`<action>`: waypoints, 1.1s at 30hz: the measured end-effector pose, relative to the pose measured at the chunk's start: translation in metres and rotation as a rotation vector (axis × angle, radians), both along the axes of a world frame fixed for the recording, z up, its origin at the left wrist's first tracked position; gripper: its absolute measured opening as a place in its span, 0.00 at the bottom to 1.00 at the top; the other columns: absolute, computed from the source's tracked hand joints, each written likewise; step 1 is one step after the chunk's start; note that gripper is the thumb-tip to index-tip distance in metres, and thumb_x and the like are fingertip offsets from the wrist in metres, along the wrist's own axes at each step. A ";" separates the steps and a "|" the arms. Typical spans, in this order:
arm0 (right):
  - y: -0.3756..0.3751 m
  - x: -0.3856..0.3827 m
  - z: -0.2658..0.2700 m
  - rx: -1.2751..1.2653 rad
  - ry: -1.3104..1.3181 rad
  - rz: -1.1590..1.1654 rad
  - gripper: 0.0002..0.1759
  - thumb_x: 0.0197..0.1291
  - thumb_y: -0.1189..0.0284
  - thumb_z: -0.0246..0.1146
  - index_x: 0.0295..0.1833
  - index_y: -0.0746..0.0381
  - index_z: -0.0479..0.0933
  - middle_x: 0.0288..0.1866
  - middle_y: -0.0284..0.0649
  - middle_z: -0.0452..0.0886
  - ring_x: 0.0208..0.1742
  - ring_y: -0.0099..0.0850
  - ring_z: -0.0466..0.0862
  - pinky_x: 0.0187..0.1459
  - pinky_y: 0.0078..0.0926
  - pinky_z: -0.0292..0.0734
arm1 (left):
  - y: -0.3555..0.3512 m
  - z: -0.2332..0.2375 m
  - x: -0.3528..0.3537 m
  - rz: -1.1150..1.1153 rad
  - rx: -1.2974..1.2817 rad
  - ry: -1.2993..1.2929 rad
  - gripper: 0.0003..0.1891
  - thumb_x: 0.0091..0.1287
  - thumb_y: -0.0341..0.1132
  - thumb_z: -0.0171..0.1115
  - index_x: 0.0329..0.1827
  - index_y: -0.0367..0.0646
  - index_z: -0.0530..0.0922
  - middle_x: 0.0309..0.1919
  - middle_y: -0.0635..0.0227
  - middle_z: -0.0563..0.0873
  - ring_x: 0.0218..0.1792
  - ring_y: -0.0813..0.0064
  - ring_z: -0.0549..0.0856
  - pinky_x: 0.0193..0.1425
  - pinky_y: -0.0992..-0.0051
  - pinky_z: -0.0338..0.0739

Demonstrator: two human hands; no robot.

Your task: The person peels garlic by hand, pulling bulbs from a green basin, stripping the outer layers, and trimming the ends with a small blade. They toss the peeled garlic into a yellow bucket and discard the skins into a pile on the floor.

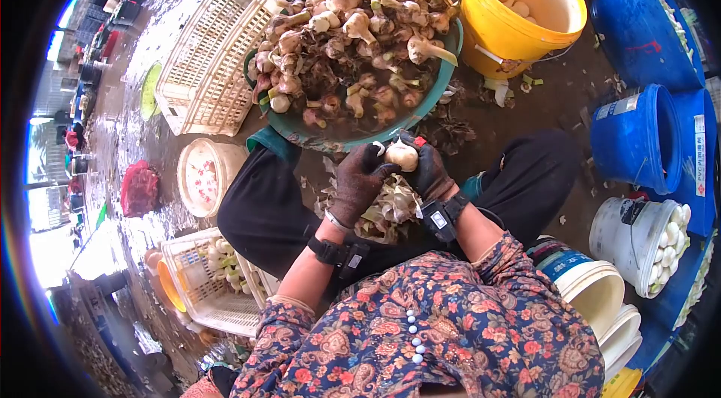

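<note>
A pale, mostly peeled garlic bulb (402, 156) is between my two hands, just over the near rim of a green basin (353, 144). My right hand (433, 171), in a dark glove, is closed around the bulb's right side, with a small red piece (420, 142) showing at its fingertips. From the left, the gloved fingers of my left hand (356, 186) are bent in against the bulb, a white curl of skin (379, 148) at their tips. Papery garlic skins (390, 212) lie heaped below, between my legs. Unpeeled, muddy garlic (338, 45) fills the basin, partly in brown water.
A yellow bucket (488, 30) holding a few white bulbs stands right of the basin. White plastic crates (214, 52) and a white tub (197, 173) are on the left. Along the right are a blue bucket (627, 135) and a white bucket (619, 236) full of peeled bulbs.
</note>
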State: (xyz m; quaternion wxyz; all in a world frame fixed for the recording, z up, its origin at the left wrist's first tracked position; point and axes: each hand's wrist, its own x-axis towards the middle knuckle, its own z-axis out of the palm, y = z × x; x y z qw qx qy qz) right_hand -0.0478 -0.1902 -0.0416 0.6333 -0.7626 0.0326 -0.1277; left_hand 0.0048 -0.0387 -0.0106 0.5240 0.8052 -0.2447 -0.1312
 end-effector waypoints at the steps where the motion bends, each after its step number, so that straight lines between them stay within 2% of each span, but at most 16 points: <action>1: 0.000 -0.001 0.003 -0.086 -0.057 0.049 0.12 0.52 0.74 0.63 0.43 0.64 0.76 0.39 0.43 0.81 0.43 0.34 0.81 0.46 0.28 0.74 | 0.002 -0.003 -0.001 0.005 -0.020 0.046 0.15 0.50 0.27 0.72 0.40 0.37 0.78 0.32 0.68 0.81 0.34 0.76 0.79 0.40 0.75 0.74; 8: 0.011 -0.003 -0.013 -0.097 -0.018 -0.089 0.08 0.57 0.72 0.59 0.41 0.65 0.76 0.36 0.43 0.81 0.40 0.34 0.82 0.43 0.28 0.74 | 0.003 -0.004 0.003 -0.040 -0.013 0.125 0.15 0.50 0.28 0.73 0.39 0.37 0.77 0.32 0.64 0.82 0.34 0.73 0.81 0.42 0.75 0.75; 10: 0.014 0.001 -0.029 0.511 0.202 -0.065 0.09 0.59 0.71 0.56 0.40 0.64 0.76 0.37 0.43 0.81 0.41 0.34 0.82 0.43 0.28 0.75 | 0.004 -0.011 0.000 -0.039 -0.059 0.130 0.14 0.52 0.28 0.71 0.39 0.37 0.77 0.32 0.65 0.83 0.34 0.74 0.80 0.41 0.75 0.75; 11: 0.013 0.001 -0.026 0.510 0.201 -0.065 0.09 0.59 0.71 0.56 0.40 0.64 0.76 0.37 0.43 0.81 0.41 0.34 0.82 0.43 0.28 0.75 | 0.005 -0.013 -0.001 -0.039 -0.059 0.130 0.14 0.52 0.28 0.71 0.39 0.37 0.77 0.32 0.65 0.83 0.34 0.74 0.80 0.41 0.75 0.75; 13: 0.009 0.000 -0.019 -0.066 0.070 -0.096 0.10 0.62 0.69 0.54 0.39 0.63 0.76 0.35 0.44 0.82 0.41 0.33 0.82 0.43 0.27 0.75 | 0.009 -0.015 -0.007 -0.076 -0.079 0.300 0.11 0.57 0.28 0.69 0.39 0.36 0.77 0.33 0.72 0.81 0.36 0.83 0.77 0.41 0.80 0.74; 16: 0.001 0.005 -0.025 0.150 0.289 -0.026 0.12 0.52 0.74 0.61 0.44 0.64 0.77 0.40 0.37 0.82 0.41 0.25 0.81 0.44 0.27 0.75 | 0.009 0.021 -0.021 -0.347 0.021 0.200 0.10 0.60 0.25 0.65 0.42 0.36 0.76 0.34 0.74 0.81 0.36 0.85 0.77 0.42 0.83 0.74; 18: 0.000 0.004 -0.025 -0.076 0.258 -0.034 0.14 0.54 0.72 0.60 0.47 0.64 0.77 0.44 0.39 0.83 0.45 0.26 0.81 0.47 0.26 0.75 | 0.020 0.032 -0.017 -0.227 -0.019 0.486 0.13 0.58 0.25 0.66 0.44 0.36 0.75 0.34 0.72 0.81 0.36 0.84 0.78 0.40 0.83 0.75; 20: 0.008 0.001 -0.037 0.534 0.116 -0.176 0.14 0.62 0.64 0.56 0.48 0.58 0.79 0.39 0.35 0.84 0.39 0.29 0.83 0.40 0.26 0.77 | 0.037 0.073 -0.001 -0.173 -0.006 0.786 0.16 0.55 0.25 0.68 0.45 0.35 0.75 0.36 0.68 0.81 0.33 0.80 0.80 0.37 0.81 0.76; 21: 0.003 0.010 -0.060 1.244 0.412 -0.105 0.17 0.64 0.58 0.54 0.50 0.55 0.79 0.41 0.29 0.83 0.39 0.26 0.83 0.38 0.24 0.77 | 0.047 0.089 0.001 -0.128 -0.084 0.832 0.15 0.55 0.27 0.68 0.44 0.35 0.76 0.34 0.69 0.81 0.32 0.82 0.80 0.35 0.81 0.76; 22: 0.003 0.006 -0.057 1.248 0.408 -0.106 0.17 0.64 0.58 0.54 0.50 0.55 0.79 0.41 0.29 0.83 0.39 0.26 0.83 0.38 0.24 0.77 | 0.058 0.098 -0.001 -0.081 -0.161 0.875 0.14 0.55 0.28 0.68 0.44 0.34 0.77 0.31 0.69 0.82 0.31 0.83 0.80 0.34 0.81 0.76; 24: 0.005 -0.005 -0.049 0.807 0.156 -0.165 0.19 0.65 0.56 0.51 0.52 0.56 0.77 0.43 0.30 0.83 0.38 0.24 0.82 0.35 0.23 0.76 | 0.075 0.112 0.000 -0.096 -0.301 0.812 0.18 0.52 0.33 0.71 0.43 0.34 0.77 0.30 0.70 0.83 0.31 0.82 0.80 0.35 0.82 0.75; 26: 0.003 0.000 -0.055 0.847 0.241 -0.106 0.20 0.65 0.56 0.49 0.54 0.57 0.76 0.44 0.31 0.82 0.38 0.23 0.82 0.31 0.21 0.75 | 0.073 0.125 0.003 -0.100 -0.126 0.837 0.18 0.52 0.35 0.70 0.42 0.33 0.77 0.31 0.70 0.83 0.31 0.81 0.80 0.36 0.81 0.75; 28: 0.003 0.004 -0.048 1.036 0.378 -0.028 0.20 0.65 0.57 0.49 0.54 0.56 0.75 0.44 0.32 0.82 0.39 0.23 0.81 0.30 0.23 0.76 | 0.078 0.064 0.027 -0.379 0.399 0.332 0.24 0.54 0.47 0.68 0.43 0.34 0.78 0.30 0.61 0.84 0.31 0.73 0.83 0.37 0.73 0.76; 30: 0.006 0.002 -0.048 0.951 0.254 0.008 0.20 0.67 0.57 0.48 0.55 0.57 0.74 0.45 0.32 0.82 0.40 0.24 0.81 0.34 0.24 0.77 | 0.068 0.045 0.029 -0.253 1.035 -0.176 0.26 0.54 0.52 0.66 0.44 0.37 0.79 0.33 0.53 0.84 0.35 0.59 0.84 0.40 0.66 0.77; 31: 0.007 0.002 -0.048 0.866 0.128 0.041 0.21 0.69 0.57 0.47 0.56 0.58 0.73 0.45 0.33 0.81 0.42 0.24 0.81 0.37 0.26 0.78 | 0.062 0.030 0.037 -0.120 0.916 -0.080 0.22 0.54 0.51 0.66 0.37 0.37 0.79 0.27 0.58 0.82 0.30 0.69 0.82 0.39 0.68 0.75; 33: 0.007 -0.002 -0.041 0.905 0.158 0.030 0.21 0.70 0.58 0.45 0.57 0.61 0.72 0.47 0.34 0.80 0.45 0.26 0.80 0.46 0.27 0.78 | 0.048 0.000 0.066 -0.073 0.760 0.018 0.25 0.54 0.52 0.66 0.41 0.38 0.79 0.33 0.54 0.83 0.36 0.60 0.82 0.42 0.66 0.76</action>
